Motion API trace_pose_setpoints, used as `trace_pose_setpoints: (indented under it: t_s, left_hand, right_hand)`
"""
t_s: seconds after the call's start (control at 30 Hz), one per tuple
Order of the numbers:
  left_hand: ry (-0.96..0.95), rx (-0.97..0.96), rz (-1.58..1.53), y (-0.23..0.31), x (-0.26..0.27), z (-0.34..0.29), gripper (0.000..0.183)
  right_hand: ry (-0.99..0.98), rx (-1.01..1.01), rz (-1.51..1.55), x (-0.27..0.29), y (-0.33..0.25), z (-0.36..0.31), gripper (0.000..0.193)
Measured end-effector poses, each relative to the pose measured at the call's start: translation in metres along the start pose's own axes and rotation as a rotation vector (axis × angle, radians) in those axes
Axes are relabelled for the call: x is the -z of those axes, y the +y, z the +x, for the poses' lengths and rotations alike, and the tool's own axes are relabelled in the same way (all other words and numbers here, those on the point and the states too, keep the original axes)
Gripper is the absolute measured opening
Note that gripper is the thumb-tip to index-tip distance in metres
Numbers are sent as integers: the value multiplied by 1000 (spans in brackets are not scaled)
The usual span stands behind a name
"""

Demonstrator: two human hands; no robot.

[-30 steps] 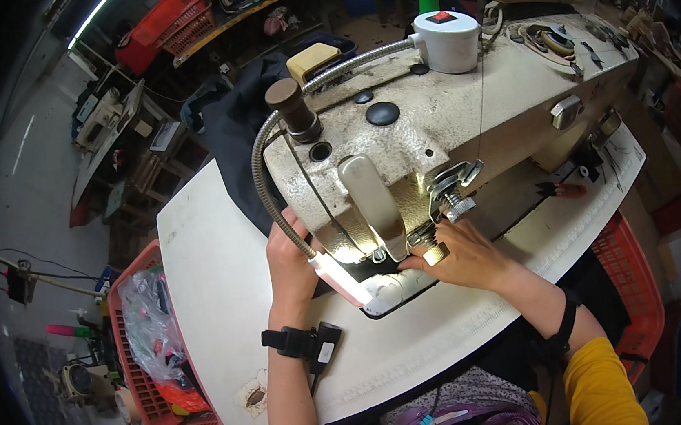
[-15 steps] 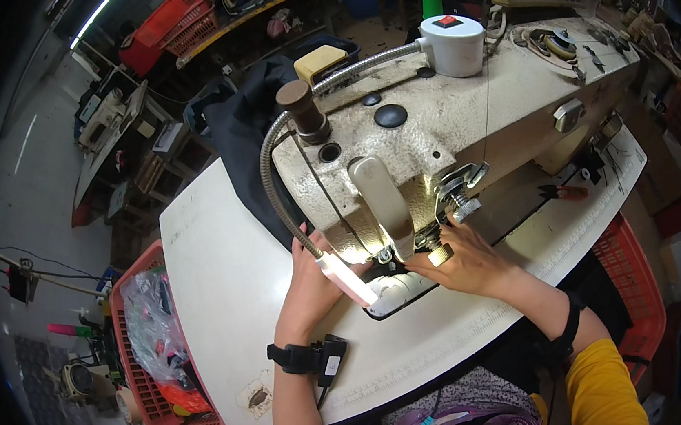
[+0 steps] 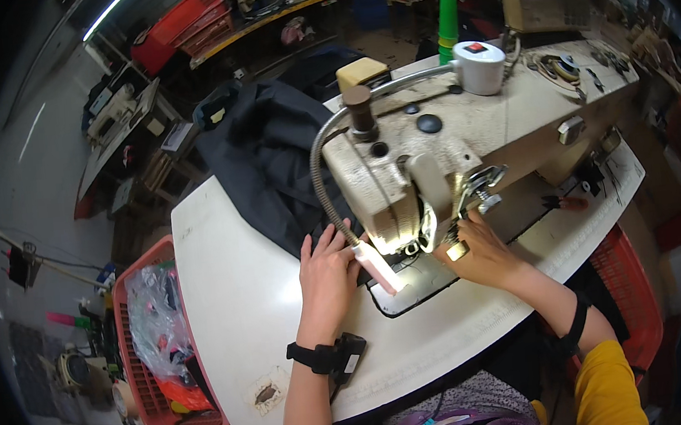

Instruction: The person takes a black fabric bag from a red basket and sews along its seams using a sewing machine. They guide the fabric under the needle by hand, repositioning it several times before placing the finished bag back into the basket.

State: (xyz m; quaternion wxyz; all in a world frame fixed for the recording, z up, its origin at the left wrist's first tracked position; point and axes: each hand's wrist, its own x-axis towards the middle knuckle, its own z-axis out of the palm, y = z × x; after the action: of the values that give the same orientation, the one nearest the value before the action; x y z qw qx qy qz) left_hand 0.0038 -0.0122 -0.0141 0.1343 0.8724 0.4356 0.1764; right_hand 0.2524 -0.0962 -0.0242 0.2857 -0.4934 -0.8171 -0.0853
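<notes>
A cream sewing machine [image 3: 502, 107] stands on a white table [image 3: 236, 321]. Dark cloth [image 3: 279, 169] spreads from behind its head down the left side toward the needle area. On the cloth's near edge lies my left hand [image 3: 329, 283], fingers stretched out and spread, left of the lit lamp tip [image 3: 381, 272]. My right hand [image 3: 480, 255] reaches in on the other side of the needle, beside the brass knob [image 3: 458, 250]. Its fingertips are hidden behind the machine's parts, so what they touch does not show.
A flexible lamp neck [image 3: 315, 162] arches over the machine head. Thread snips [image 3: 569, 203] with an orange handle lie on the table to the right. Red baskets flank the table, the left basket [image 3: 125, 315] holding clear plastic bags. A green cone [image 3: 448, 22] stands behind.
My left hand has drawn back from the needle area and spread its fingers on the cloth. More cloth shows left of the machine. The view has shifted; my right hand remains near the needle.
</notes>
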Motion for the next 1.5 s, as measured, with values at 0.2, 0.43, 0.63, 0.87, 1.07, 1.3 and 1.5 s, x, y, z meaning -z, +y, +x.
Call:
trace_pose_setpoints:
  t_s: [0.2, 0.43, 0.63, 0.87, 1.07, 1.3, 1.5]
  left_hand:
    - [-149, 65, 85, 7, 20, -19, 38]
    - [-60, 112, 120, -6, 20, -19, 45]
    - [-61, 135, 107, -8, 18, -15, 42]
    - [-22, 146, 98, -22, 11, -7, 44]
    - [65, 88, 56, -28, 3, 1, 43]
    - [206, -192, -151, 13, 4, 2, 22]
    - [-4, -126, -327, 19, -7, -10, 9]
  right_hand:
    - [-288, -76, 295, 9, -23, -16, 35]
    - [-340, -215, 312, 2, -36, -5, 45]
    - [-91, -231, 185, -4, -37, -4, 32]
    - [-293, -305, 296, -2, -17, 18, 22]
    - [-41, -285, 219, -83, 35, -9, 18]
    - [-55, -753, 616, -137, 92, -41, 50]
    - [-193, -670, 712, -83, 34, -2, 49]
